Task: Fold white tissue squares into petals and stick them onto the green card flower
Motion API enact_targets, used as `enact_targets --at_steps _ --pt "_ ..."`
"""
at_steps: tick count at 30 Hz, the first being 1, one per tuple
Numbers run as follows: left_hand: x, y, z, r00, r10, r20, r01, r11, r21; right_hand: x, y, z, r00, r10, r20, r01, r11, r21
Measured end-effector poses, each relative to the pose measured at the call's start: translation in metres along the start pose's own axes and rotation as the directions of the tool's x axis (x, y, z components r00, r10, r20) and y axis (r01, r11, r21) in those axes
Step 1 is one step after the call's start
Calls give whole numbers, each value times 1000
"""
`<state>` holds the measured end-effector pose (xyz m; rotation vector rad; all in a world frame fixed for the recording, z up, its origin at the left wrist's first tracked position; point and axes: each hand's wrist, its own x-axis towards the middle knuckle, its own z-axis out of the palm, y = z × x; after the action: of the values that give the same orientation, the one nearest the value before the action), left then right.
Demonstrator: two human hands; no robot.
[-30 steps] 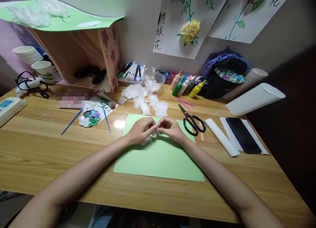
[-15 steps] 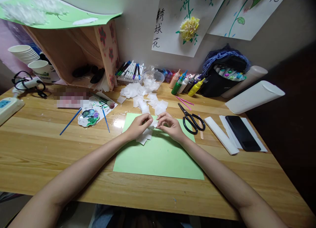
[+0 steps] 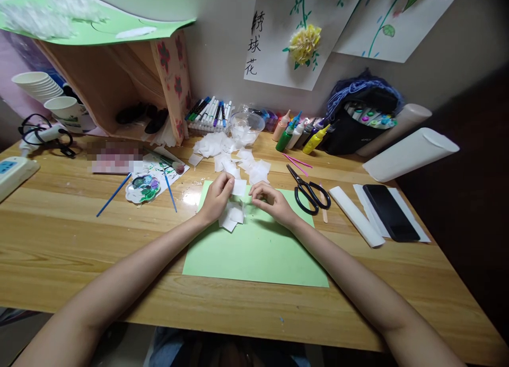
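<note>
Wooden bench [image 3: 99, 261] set against a grey wall [image 3: 222, 54]. Left hand [image 3: 217, 198]: thumb and fingers clamped on a white paper square [image 3: 239, 188], which projects toward the right hand [image 3: 272, 202]. Right hand: fingers loosely curled, tips apart, just beside the square. Both hands are over a green sheet [image 3: 262, 255] lying flat on the bench. Small stack of white squares [image 3: 231, 217] on the sheet, just below the left hand; edges uneven.

Beyond the sheet: loose white pieces [image 3: 214, 144] scattered up to a clear bowl [image 3: 260, 124], which holds more of them. Right of the sheet: black-handled scissors [image 3: 303, 184], blades spread slightly, handles overlapping the sheet's corner; a wooden stick [image 3: 325, 217] near the handles; then a white roll [image 3: 357, 217] and a dark phone [image 3: 392, 213]. Left: paint palette [image 3: 141, 189] between two blue brushes [image 3: 170, 191]. Rear: paint bottles [image 3: 316, 140], markers [image 3: 210, 112].
</note>
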<state>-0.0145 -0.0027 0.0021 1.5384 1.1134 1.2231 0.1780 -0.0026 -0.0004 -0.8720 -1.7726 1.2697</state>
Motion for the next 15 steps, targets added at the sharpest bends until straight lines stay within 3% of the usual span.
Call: enact_targets --at_steps 5,11,13,15 --pt "-2 5 1 998 49 32 -50 998 35 0 3 3 993 108 -54 -103 992 76" --pt "-2 7 3 975 29 219 -87 962 258 -1 2 6 989 148 -22 -148 989 -1" --pt "-2 6 4 986 65 155 -117 928 353 -1 0 7 983 159 -94 -164 985 -49" --pt "-3 4 5 981 181 72 -194 869 454 -1 -1 9 970 173 -171 -189 979 -79"
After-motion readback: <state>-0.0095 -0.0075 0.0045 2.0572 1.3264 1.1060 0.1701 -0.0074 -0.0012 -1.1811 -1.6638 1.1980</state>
